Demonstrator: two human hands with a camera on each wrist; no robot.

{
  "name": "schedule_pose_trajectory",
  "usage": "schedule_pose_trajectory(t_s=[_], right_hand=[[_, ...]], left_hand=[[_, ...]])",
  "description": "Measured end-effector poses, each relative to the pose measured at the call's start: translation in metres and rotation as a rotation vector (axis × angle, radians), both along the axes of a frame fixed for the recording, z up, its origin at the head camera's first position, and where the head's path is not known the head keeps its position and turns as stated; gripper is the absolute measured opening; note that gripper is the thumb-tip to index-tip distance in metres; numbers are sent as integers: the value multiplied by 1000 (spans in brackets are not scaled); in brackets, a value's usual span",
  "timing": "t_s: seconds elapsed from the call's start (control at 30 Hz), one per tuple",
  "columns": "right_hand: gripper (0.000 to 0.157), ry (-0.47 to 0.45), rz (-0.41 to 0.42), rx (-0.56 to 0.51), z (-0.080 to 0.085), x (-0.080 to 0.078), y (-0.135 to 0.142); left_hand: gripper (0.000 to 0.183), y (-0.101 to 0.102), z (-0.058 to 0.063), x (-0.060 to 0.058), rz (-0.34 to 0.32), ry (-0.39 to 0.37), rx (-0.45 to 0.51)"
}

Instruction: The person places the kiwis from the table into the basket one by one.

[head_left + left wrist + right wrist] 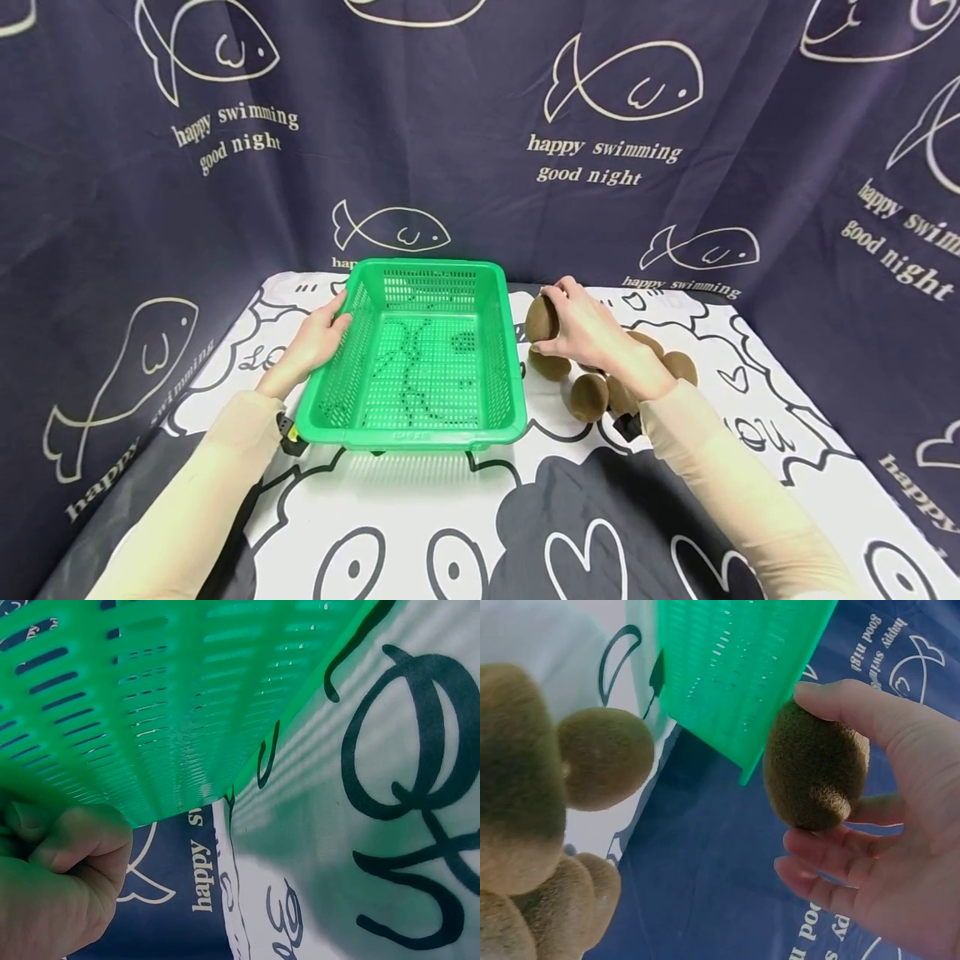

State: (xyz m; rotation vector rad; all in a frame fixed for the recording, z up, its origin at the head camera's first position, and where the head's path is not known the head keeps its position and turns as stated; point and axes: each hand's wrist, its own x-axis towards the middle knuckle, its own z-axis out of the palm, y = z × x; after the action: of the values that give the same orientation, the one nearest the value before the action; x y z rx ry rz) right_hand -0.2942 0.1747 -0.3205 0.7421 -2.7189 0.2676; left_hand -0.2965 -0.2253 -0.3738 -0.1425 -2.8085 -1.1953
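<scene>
A green plastic basket [412, 437] with slotted walls stands on the cloth, nothing lying inside it. My left hand [313, 337] grips its left rim; in the left wrist view the curled fingers [86, 840] are up against the basket's side. Between thumb and fingers my right hand [581, 325] holds a brown fuzzy kiwi [816, 766], raised just right of the basket. Under and around the right forearm lie several more kiwis [587, 397], partly hidden by it in the head view.
A white-and-dark patterned cloth [420, 500] covers the table. Behind and at both sides hangs a dark blue curtain [480, 150] with fish drawings and lettering. One loose kiwi [680, 367] sits at the right end of the group.
</scene>
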Motion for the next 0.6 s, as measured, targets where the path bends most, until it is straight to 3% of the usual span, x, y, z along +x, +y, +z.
schedule_pose_trajectory(t_s=[0.6], right_hand=[[74, 58, 80, -5, 13, -2, -32]], left_hand=[[57, -1, -2, -2, 1, 2, -12]])
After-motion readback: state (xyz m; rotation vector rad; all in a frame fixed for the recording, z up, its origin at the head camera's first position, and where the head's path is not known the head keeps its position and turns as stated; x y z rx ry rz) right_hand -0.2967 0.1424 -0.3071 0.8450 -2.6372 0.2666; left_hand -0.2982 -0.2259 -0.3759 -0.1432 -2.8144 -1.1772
